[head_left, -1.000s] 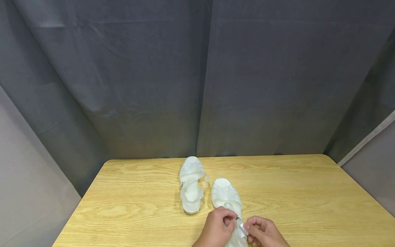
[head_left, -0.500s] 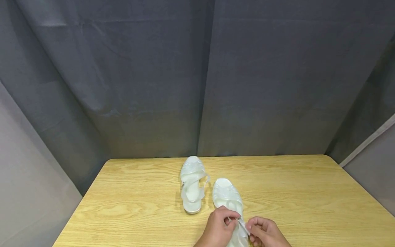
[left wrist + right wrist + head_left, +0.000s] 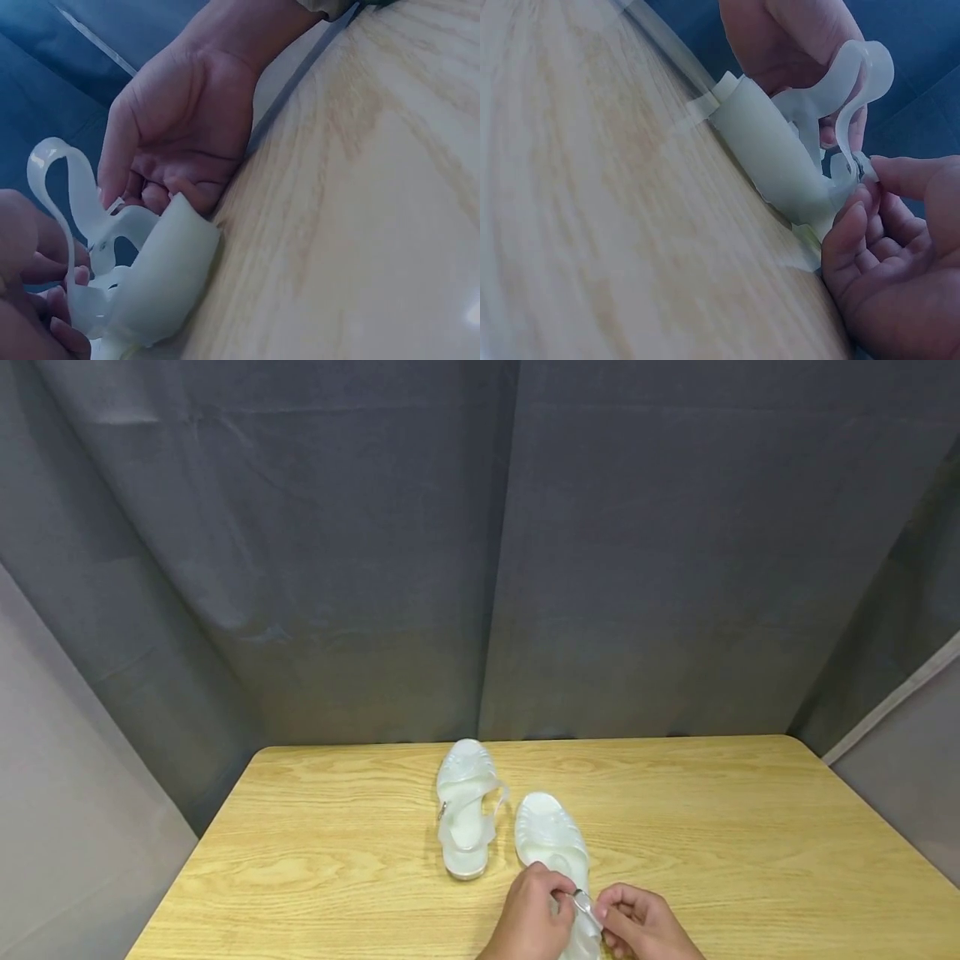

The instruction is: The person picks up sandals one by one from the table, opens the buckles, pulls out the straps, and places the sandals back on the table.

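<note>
A whitish translucent sandal [image 3: 549, 825] lies toe-away at the table's front, its heel end partly behind both hands. My left hand [image 3: 531, 912] is over its left side, thumb and index finger pinching the strap by a small metal buckle [image 3: 582, 902]. Just right of the buckle, my right hand [image 3: 643, 923] pinches the strap's side between thumb and bent fingers. The right wrist view shows the ankle strap [image 3: 874, 66] arching up in a loop above the heel [image 3: 761, 142]. Farther back and left stands the matching sandal [image 3: 466, 810], with its own side buckle and a loose-looking strap.
The wood-grain table [image 3: 315, 860] has rounded back corners. Behind it hangs a dark grey curtain [image 3: 360, 568], and paler cloth panels [image 3: 67, 760] close in the left and right sides.
The buckle between the hands has turned, so its face shows again after being mostly hidden half a second ago. The left hand has shifted slightly; the right hand and both sandals stay nearly in place.
</note>
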{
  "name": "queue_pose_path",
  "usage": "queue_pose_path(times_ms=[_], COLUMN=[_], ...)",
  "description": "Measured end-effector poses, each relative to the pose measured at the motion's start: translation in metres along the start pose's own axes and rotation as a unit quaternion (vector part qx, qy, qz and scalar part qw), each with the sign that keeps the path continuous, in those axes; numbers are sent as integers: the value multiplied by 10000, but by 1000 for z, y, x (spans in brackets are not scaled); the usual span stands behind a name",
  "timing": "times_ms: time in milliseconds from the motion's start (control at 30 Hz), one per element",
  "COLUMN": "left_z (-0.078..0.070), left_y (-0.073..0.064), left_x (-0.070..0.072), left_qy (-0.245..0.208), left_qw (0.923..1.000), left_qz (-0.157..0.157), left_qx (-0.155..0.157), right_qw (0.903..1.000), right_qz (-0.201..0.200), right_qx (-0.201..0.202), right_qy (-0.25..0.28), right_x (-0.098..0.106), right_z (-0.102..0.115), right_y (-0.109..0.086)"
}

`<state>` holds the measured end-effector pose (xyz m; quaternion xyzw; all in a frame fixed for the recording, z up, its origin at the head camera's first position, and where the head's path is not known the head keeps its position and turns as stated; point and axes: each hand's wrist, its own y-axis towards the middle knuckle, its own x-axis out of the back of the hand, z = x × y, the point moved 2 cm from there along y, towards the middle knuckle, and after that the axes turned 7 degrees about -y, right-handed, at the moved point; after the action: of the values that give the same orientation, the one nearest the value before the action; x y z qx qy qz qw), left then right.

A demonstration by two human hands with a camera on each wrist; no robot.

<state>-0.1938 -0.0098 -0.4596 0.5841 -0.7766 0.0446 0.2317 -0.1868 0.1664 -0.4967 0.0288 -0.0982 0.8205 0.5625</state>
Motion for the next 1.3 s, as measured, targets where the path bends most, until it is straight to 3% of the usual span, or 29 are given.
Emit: queue_pose_path(times_ms=[167, 367, 433, 600, 833, 967, 1300], left_z=[3, 4, 4, 6, 8, 8, 9], left_y=[-1, -1, -2, -2, -2, -2, -3], left_x=[-2, -4, -4, -5, -8, -8, -7], left_qy=[-246, -212, -218, -498, -540, -604, -711], left_qw=[9995, 9953, 9946, 9956, 9924, 9932, 9949], left_qz=[-73, -407, -437, -385, -462, -406, -251], left_qx=[-183, -855, -920, -700, -1003, -913, -665], right_qw=[9999, 9991, 9983, 9961, 9923, 9919, 9902], right_qz=[-80, -304, -391, -498, -88, -7, -885], right_qx=[-120, -291, -416, -680, -692, -586, -914], right_qy=[14, 40, 67, 270, 1026, 1130, 574], right_x=[-1, -2, -2, -2, 0, 0, -9], right_z=[4, 7, 7, 7, 8, 9, 10], right_y=[0, 0, 0, 1, -2, -2, 3])
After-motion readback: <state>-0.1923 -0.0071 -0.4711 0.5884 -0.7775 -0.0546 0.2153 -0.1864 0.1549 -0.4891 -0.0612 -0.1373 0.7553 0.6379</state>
